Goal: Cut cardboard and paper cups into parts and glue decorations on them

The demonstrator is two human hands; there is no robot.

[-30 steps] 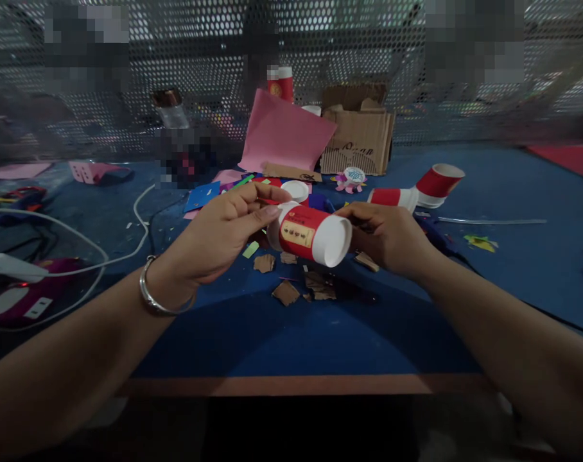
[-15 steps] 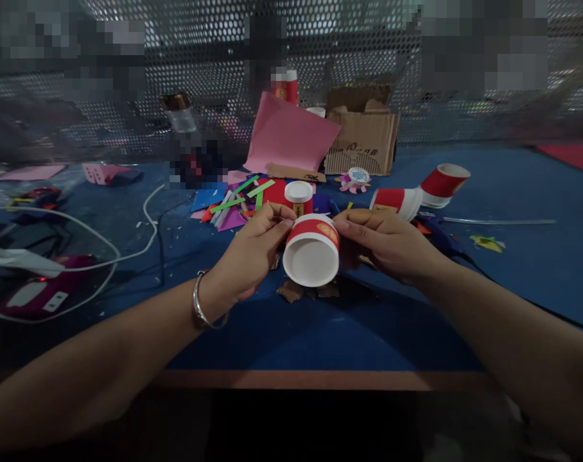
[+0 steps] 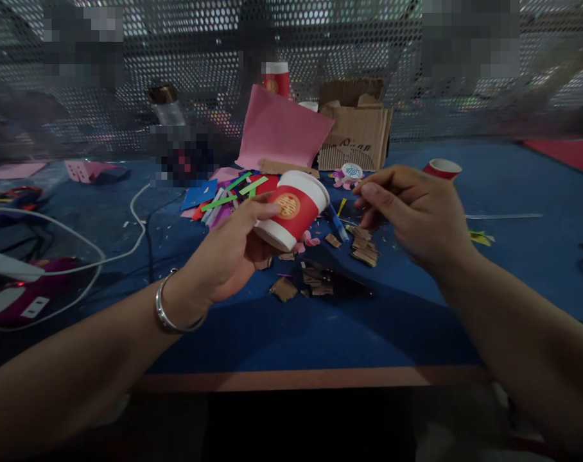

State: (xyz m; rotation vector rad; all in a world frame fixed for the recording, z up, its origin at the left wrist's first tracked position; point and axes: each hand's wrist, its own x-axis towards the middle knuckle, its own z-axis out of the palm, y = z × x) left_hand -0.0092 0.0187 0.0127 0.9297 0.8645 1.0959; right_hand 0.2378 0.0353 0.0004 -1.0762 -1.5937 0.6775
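Observation:
My left hand [image 3: 231, 247] is wrapped around a red and white paper cup [image 3: 298, 215] with a gold emblem. The cup is tilted, its white upper end leaning right, and my thumb lies on its side. Off to the right, apart from the cup, my right hand [image 3: 411, 212] hangs above the table with fingers curled and thumb close to the index finger. Whether anything is between those fingertips is hidden. Below the hands lie torn corrugated cardboard pieces [image 3: 363, 246] and a blue pen-like stick [image 3: 338, 223]. Another red paper cup [image 3: 442, 169] shows partly behind my right hand.
Coloured paper strips [image 3: 219, 204] lie left of the cup. At the back stand a pink sheet [image 3: 284, 131], a cardboard box [image 3: 354, 138] and a red cup [image 3: 277, 80]. A white cable [image 3: 99, 256] and a purple power strip [image 3: 26, 292] occupy the left side.
My right hand has come off the cup and moved right. My left hand has turned the cup, so its open mouth no longer faces me and the emblem shows.

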